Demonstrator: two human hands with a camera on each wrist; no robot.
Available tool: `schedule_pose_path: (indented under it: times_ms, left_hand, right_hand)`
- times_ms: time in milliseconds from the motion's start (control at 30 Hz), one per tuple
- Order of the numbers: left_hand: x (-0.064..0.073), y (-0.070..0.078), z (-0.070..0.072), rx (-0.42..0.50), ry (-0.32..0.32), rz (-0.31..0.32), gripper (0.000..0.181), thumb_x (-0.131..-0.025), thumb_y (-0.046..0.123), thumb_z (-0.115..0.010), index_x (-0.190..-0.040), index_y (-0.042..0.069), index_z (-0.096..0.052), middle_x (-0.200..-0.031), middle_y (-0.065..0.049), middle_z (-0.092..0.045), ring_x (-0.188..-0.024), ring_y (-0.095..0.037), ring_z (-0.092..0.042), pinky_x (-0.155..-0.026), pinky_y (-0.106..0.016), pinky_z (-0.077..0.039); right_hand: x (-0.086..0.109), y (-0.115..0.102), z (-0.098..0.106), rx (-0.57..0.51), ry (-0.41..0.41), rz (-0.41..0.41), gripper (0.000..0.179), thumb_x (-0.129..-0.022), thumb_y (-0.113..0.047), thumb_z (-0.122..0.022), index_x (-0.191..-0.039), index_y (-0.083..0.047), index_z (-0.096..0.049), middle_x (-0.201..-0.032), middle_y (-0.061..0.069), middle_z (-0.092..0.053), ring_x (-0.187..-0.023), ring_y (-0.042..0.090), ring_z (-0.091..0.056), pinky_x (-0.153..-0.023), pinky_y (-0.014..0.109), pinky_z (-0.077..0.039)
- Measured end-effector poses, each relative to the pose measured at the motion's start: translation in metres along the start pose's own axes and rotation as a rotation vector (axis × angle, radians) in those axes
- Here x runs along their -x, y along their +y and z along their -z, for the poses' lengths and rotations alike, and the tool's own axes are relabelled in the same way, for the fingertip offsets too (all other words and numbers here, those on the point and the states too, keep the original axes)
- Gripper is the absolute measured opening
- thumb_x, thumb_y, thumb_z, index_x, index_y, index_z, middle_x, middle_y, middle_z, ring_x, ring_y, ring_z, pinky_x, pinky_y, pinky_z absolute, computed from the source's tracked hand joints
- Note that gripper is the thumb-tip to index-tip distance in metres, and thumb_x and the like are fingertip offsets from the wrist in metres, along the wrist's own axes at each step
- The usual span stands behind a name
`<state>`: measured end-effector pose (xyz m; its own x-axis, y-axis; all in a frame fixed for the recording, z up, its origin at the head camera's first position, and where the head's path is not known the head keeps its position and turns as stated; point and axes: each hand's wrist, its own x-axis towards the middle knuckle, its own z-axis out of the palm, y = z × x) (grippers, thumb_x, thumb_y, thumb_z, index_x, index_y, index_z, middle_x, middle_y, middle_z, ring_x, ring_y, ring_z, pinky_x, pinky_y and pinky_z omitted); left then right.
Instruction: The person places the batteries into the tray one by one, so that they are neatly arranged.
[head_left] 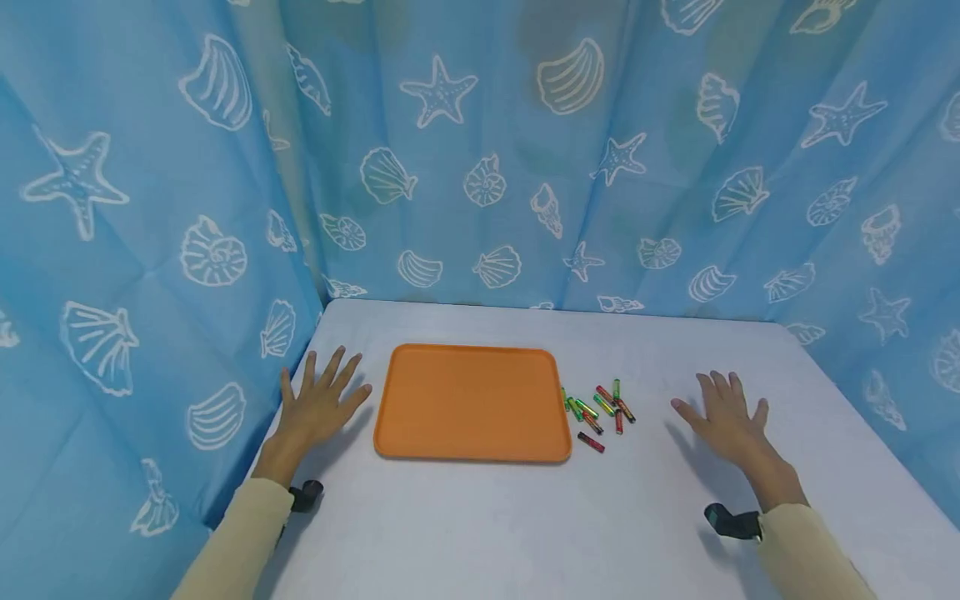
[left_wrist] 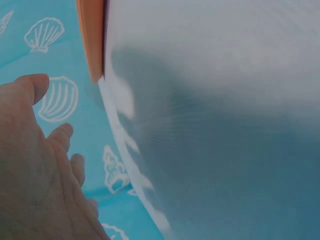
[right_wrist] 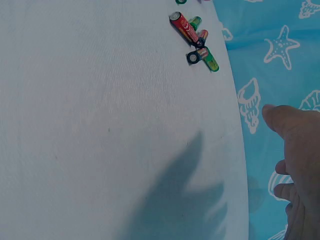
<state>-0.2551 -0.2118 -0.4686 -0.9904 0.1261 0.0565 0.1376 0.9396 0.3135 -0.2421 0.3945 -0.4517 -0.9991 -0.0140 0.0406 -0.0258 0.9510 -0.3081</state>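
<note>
An orange tray (head_left: 472, 403) lies flat on the white tabletop, its inside bare. Just right of it several red and green batteries (head_left: 603, 405) are scattered in a loose group, some touching. My left hand (head_left: 318, 406) hovers to the left of the tray with fingers spread, holding nothing. On the other side, my right hand (head_left: 727, 418) is held above the table, to the right of the batteries, its fingers apart and nothing in them. The right wrist view shows some of the batteries (right_wrist: 186, 30) beyond the hand; a tray edge (left_wrist: 92, 40) appears in the left wrist view.
The table (head_left: 480, 525) has a white cover. Blue curtains (head_left: 487, 167) printed with white shells and starfish hang behind it and along both sides. A dark wrist device (head_left: 306, 496) sits on the left wrist, another (head_left: 733, 522) on the right.
</note>
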Motion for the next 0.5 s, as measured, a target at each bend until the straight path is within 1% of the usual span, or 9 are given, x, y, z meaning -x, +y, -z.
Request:
schedule_pose_path:
  times_ms: [100,167,233,267,333,400,500]
  left_hand:
    - [0.003,-0.006,0.002,-0.014,-0.011,0.008,0.074,-0.102,0.059,-0.036,-0.161,0.018,-0.019,-0.167,-0.014,-0.007,-0.148,-0.047,0.011,-0.106,-0.069,0.022]
    - [0.002,-0.008,0.001,-0.020,-0.014,0.009,0.075,-0.102,0.060,-0.034,-0.161,0.018,-0.018,-0.167,-0.013,-0.007,-0.149,-0.046,0.011,-0.107,-0.069,0.021]
    - [0.001,-0.009,0.001,-0.009,-0.014,0.011,0.075,-0.102,0.061,-0.033,-0.161,0.018,-0.019,-0.166,-0.015,-0.010,-0.149,-0.046,0.010,-0.107,-0.070,0.020]
    - [0.001,-0.008,0.001,0.005,-0.007,0.012,0.076,-0.101,0.062,-0.034,-0.161,0.017,-0.021,-0.165,-0.016,-0.014,-0.149,-0.046,0.008,-0.108,-0.070,0.018]
    - [0.000,-0.007,0.001,0.044,0.015,0.019,0.076,-0.100,0.064,-0.035,-0.158,0.017,-0.029,-0.162,-0.017,-0.022,-0.149,-0.047,0.002,-0.109,-0.071,0.014]
    - [0.000,-0.005,0.000,0.102,0.038,0.024,0.075,-0.099,0.066,-0.037,-0.155,0.016,-0.036,-0.157,-0.020,-0.030,-0.147,-0.047,-0.008,-0.110,-0.072,0.007]
    - [0.003,-0.001,-0.005,0.195,0.036,0.043,0.074,-0.098,0.067,-0.038,-0.151,0.015,-0.041,-0.153,-0.022,-0.035,-0.144,-0.046,-0.019,-0.111,-0.072,-0.003]
  right_hand:
    - [0.001,-0.005,-0.004,-0.016,-0.007,0.005,0.087,-0.101,-0.056,-0.043,-0.150,0.013,-0.021,-0.153,0.041,-0.010,-0.144,0.054,0.010,-0.102,0.077,0.018]
    - [0.001,-0.005,-0.005,-0.022,0.002,0.008,0.086,-0.102,-0.056,-0.043,-0.149,0.013,-0.022,-0.153,0.041,-0.011,-0.144,0.054,0.008,-0.102,0.077,0.016]
    - [0.000,-0.006,-0.006,-0.031,0.010,0.010,0.084,-0.102,-0.055,-0.044,-0.149,0.012,-0.024,-0.152,0.040,-0.013,-0.144,0.054,0.006,-0.103,0.077,0.014]
    - [-0.001,-0.006,-0.006,-0.032,0.018,0.012,0.083,-0.102,-0.054,-0.044,-0.148,0.012,-0.025,-0.152,0.040,-0.014,-0.144,0.054,0.004,-0.104,0.078,0.012]
    - [-0.002,-0.008,-0.007,-0.031,0.047,0.019,0.078,-0.103,-0.051,-0.045,-0.146,0.012,-0.029,-0.150,0.040,-0.019,-0.143,0.055,-0.003,-0.105,0.079,0.005]
    - [-0.002,-0.010,-0.009,-0.030,0.080,0.031,0.073,-0.103,-0.048,-0.048,-0.143,0.011,-0.034,-0.147,0.039,-0.025,-0.140,0.056,-0.012,-0.104,0.080,-0.005]
    - [0.000,-0.013,-0.012,-0.037,0.113,0.047,0.063,-0.102,-0.039,-0.054,-0.139,0.010,-0.041,-0.143,0.038,-0.032,-0.134,0.057,-0.024,-0.099,0.080,-0.018]
